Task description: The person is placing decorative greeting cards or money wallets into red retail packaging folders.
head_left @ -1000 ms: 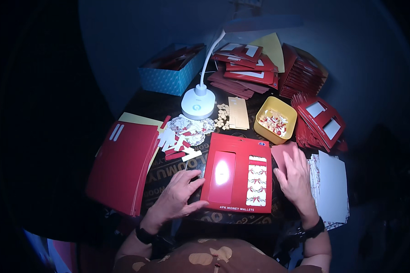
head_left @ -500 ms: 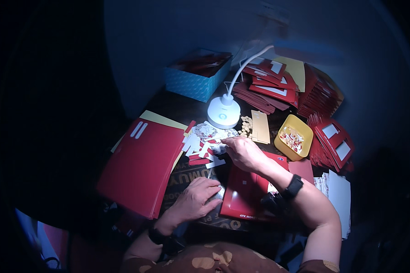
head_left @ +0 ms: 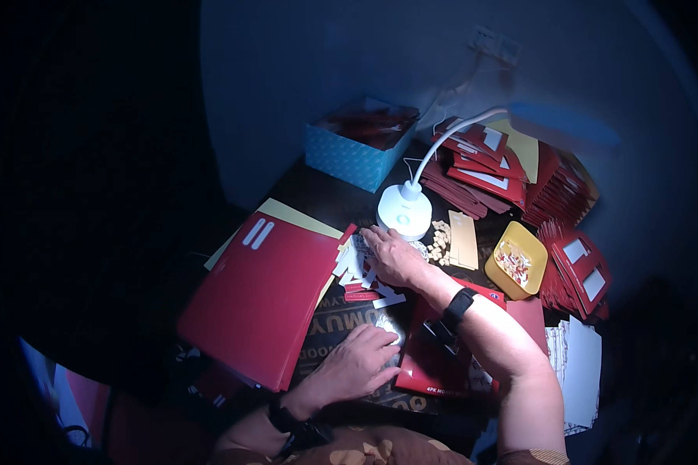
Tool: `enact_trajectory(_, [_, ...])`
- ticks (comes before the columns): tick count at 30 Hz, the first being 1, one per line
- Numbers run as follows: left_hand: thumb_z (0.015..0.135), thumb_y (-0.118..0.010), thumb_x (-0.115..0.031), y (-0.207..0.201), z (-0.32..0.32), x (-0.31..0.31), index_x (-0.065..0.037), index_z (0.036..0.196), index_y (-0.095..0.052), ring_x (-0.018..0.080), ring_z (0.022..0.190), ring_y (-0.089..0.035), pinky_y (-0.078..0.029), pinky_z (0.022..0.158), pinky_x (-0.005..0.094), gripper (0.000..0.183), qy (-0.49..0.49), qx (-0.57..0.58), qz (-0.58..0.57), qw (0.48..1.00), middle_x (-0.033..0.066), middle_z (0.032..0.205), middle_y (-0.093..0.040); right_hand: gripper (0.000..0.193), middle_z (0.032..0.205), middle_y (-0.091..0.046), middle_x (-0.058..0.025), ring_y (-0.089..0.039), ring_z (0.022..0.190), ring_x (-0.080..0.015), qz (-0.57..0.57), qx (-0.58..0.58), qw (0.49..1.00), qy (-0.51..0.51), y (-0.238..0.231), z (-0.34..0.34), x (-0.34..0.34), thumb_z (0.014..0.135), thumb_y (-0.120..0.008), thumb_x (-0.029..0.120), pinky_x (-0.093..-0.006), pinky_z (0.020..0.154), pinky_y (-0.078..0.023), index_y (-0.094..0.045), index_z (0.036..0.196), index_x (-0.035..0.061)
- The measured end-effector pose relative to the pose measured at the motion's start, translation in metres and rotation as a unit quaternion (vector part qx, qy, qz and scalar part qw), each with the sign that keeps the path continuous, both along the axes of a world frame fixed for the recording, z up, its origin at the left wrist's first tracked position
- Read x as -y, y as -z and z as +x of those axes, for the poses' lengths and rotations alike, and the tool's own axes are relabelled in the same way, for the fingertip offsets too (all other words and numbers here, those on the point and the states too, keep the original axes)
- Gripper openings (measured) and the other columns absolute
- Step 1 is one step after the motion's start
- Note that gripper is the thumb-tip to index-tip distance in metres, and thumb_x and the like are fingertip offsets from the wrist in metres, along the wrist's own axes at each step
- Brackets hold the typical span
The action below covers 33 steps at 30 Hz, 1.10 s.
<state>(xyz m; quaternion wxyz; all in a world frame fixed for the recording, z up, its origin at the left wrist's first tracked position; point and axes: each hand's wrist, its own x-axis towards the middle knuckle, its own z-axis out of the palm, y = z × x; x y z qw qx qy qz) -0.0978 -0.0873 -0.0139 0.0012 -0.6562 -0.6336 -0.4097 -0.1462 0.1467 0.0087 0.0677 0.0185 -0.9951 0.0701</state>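
Note:
My right hand [head_left: 398, 257] reaches over a loose heap of white and red paper strips [head_left: 354, 269], close by the base of a white lamp [head_left: 405, 214]. Its fingers are stretched out and touch the far side of the heap; I see nothing held. My left hand [head_left: 354, 358] rests on the dark patterned table, fingers loosely apart, beside a small shiny whitish patch [head_left: 388, 325] I cannot make out. Under my right forearm lies a flat red printed card package [head_left: 420, 353], partly hidden by the arm.
Left of the hands lies a stack of large red sheets [head_left: 248, 302]. A blue box [head_left: 358, 159] stands behind. At right are small tan blocks [head_left: 440, 242], a yellow tray [head_left: 535, 288] with small bits, red cut-out cards [head_left: 582, 267] and white sheets [head_left: 583, 372].
My right hand has moved left across the paper heap, and its fingers have gone from bent together to stretched out. My left hand stays nearly in place. The whole view has shifted slightly.

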Motion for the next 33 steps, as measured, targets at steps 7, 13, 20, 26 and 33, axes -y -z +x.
enact_trajectory(7, [0.083, -0.075, -0.020, 0.005, -0.004, -0.003, 0.002, 0.108, -0.067, 0.0343, 0.112, -0.057, -0.043, 0.104, 0.0450, 0.035, 0.000, -0.012, -0.004, 1.000, 0.0171, 0.118, -0.061, 0.066, 0.145, -0.046, -0.0312, -0.055, 0.126, -0.0424, -0.024, 0.057, 0.998, -0.012, -0.008, -0.013, -0.001, 0.087, -0.053, 0.016, -0.0419, 0.108, -0.045, -0.038, 0.149, -0.0031])
enact_trajectory(13, [0.083, -0.075, -0.021, 0.004, -0.002, -0.003, 0.002, 0.108, -0.067, 0.0339, 0.113, -0.056, -0.043, 0.104, 0.0450, 0.034, 0.006, -0.013, -0.023, 1.000, 0.0165, 0.118, -0.061, 0.062, 0.133, -0.053, -0.0280, -0.061, 0.116, -0.0415, 0.000, 0.042, 0.997, -0.059, 0.007, -0.015, -0.015, 0.086, -0.053, 0.015, -0.0436, 0.100, -0.050, -0.043, 0.144, -0.0047])
enact_trajectory(20, [0.083, -0.075, -0.019, 0.003, -0.003, -0.002, 0.002, 0.109, -0.066, 0.0331, 0.114, -0.056, -0.043, 0.103, 0.0444, 0.035, 0.004, -0.010, -0.018, 1.000, 0.0147, 0.119, -0.061, 0.066, 0.126, -0.055, -0.0268, -0.065, 0.107, -0.0416, -0.054, 0.099, 0.993, -0.042, -0.015, 0.005, -0.003, 0.080, -0.061, 0.010, -0.0458, 0.095, -0.053, -0.045, 0.143, -0.0036])
enact_trajectory(26, [0.083, -0.075, -0.019, 0.002, -0.003, -0.003, 0.001, 0.109, -0.066, 0.0329, 0.113, -0.056, -0.044, 0.102, 0.0438, 0.034, 0.005, -0.007, -0.019, 1.000, 0.0139, 0.119, -0.061, 0.069, 0.127, -0.053, -0.0263, -0.062, 0.111, -0.0407, -0.015, 0.105, 0.994, 0.006, -0.028, 0.017, 0.001, 0.086, -0.070, 0.025, -0.0454, 0.095, -0.052, -0.044, 0.144, -0.0017])
enact_trajectory(33, [0.083, -0.075, -0.018, -0.001, -0.002, -0.003, 0.002, 0.109, -0.067, 0.0328, 0.113, -0.056, -0.044, 0.102, 0.0431, 0.034, 0.002, -0.009, -0.026, 1.000, 0.0142, 0.119, -0.062, 0.066, 0.119, -0.062, -0.0247, -0.066, 0.104, -0.0402, 0.025, 0.099, 0.995, -0.018, -0.018, 0.017, -0.011, 0.090, -0.068, 0.039, -0.0454, 0.090, -0.054, -0.051, 0.138, -0.0031])
